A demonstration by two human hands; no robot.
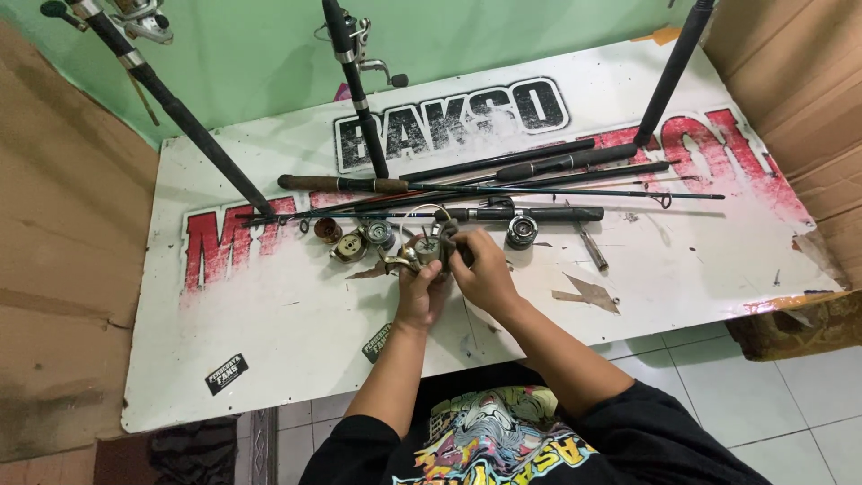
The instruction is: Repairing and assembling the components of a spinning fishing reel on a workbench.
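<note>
closely paired above the middle of the surface (296, 350), both hands worked on one fishing reel (429, 247). the left hand (420, 292) was clamped on the reel from below, fingers wrapped round its body, while the right hand (483, 269) closed on its right side, fingertips pinched on some small part that i could not make out. the reel sat just off the surface, a little nearer the far edge than the near one, its thin wire bail (422, 213) arching above it. for work like this, a firm hold underneath and light, short movements with the pinching fingers looked the sound way, keeping the reel low over the surface so any loosened piece would land close.

just left of the hands lay loose reel parts (355, 238): a brownish round spool, a brassy ring and a silvery drum, all small, metallic and circular. to the right sat a dark round spool (521, 232) and a slim metal tool (593, 250). beyond them, toward the far edge, a bundle of fishing rods (503, 180) lay lengthwise, thin and dark with matte grips, one handle brown like cork. three more rods leaned upright (180, 117) against the green wall. the surface was a worn white printed board, scuffed, its red and black lettering flaked, with torn brown patches toward the right edge.
</note>
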